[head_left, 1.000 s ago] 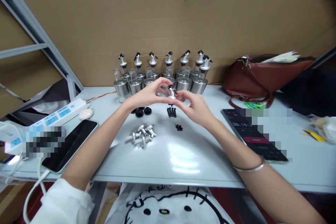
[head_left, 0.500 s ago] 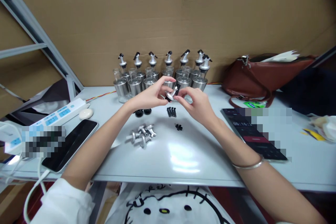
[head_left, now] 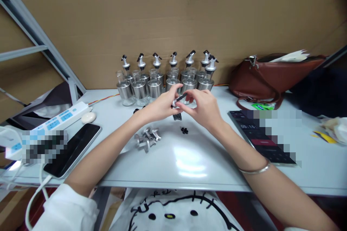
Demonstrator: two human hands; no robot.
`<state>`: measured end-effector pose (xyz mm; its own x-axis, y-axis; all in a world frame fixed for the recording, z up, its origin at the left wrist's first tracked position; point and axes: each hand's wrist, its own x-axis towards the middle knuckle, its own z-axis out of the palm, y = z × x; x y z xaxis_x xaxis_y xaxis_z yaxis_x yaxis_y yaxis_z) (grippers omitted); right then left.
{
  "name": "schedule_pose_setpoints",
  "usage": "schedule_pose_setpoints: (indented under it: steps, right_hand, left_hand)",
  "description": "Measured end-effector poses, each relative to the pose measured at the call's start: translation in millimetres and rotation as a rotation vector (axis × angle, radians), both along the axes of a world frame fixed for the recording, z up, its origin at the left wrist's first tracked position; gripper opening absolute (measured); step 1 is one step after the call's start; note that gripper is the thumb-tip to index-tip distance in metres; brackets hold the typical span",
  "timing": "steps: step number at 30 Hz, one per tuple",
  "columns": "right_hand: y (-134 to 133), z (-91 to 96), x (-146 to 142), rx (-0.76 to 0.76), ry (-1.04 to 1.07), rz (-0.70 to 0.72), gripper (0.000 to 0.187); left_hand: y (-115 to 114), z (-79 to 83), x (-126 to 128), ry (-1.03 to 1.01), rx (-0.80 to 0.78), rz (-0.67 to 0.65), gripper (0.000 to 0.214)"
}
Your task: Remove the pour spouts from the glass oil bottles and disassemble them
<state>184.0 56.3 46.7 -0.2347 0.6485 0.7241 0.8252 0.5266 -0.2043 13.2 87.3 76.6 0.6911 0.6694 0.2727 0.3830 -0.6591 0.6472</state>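
Between my two hands, above the middle of the table, is a silver pour spout with a black lever (head_left: 181, 97). My left hand (head_left: 166, 104) grips its silver body from the left. The fingertips of my right hand (head_left: 203, 106) close on it from the right and partly cover it. Below my hands lie several black levers (head_left: 177, 117), partly hidden, and a small cluster of black plugs (head_left: 184, 130). Loose silver spout bodies (head_left: 148, 139) are piled nearer the front edge. My left forearm mostly hides some round black stoppers (head_left: 136, 110).
Behind my hands stand two rows of glass and steel bottles (head_left: 155, 88), the back ones topped with spouts. To the left are a phone (head_left: 73, 149), a power strip (head_left: 62, 115) and a white round case (head_left: 88, 117). A tablet (head_left: 260, 133) and brown bag (head_left: 271, 75) are right.
The pour spout has turned in my fingers, so its black lever now points up and right. My right hand has rolled over it, and both hands have come slightly lower.
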Motion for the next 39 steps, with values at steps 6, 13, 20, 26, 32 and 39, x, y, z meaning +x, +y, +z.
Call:
schedule_pose_setpoints:
  steps: [6,13,20,26,32,39]
  right_hand:
    - [-2.5,0.5,-2.8,0.001,-0.034,-0.01,0.035]
    - [-1.6,-2.8,-5.3,-0.012,-0.186,-0.063,0.043]
    - [-0.2,-4.4,-5.3,-0.071,-0.05,-0.05,0.054]
    - [3.1,0.6,-1.2,-0.205,0.193,-0.068,0.04]
    - [18.3,-6.0,13.9,-0.494,0.067,-0.135,0.011]
    - [15.4,-6.2,17.6,-0.594,-0.111,-0.068,0.022]
  left_hand:
    - [-3.1,-2.3,6.0,0.089,0.07,0.142,0.002]
    - [-7.1,-0.2,2.7,0.263,0.113,0.033,0.014]
    - [-8.5,4.9,2.6,0.321,0.178,-0.063,0.008]
    - [-8.6,16.9,-8.2,0.335,0.27,-0.004,0.015]
    - [8.3,29.8,-35.1,0.254,0.253,0.139,0.025]
    - [9.0,35.3,-36.4,0.284,0.262,0.027,0.01]
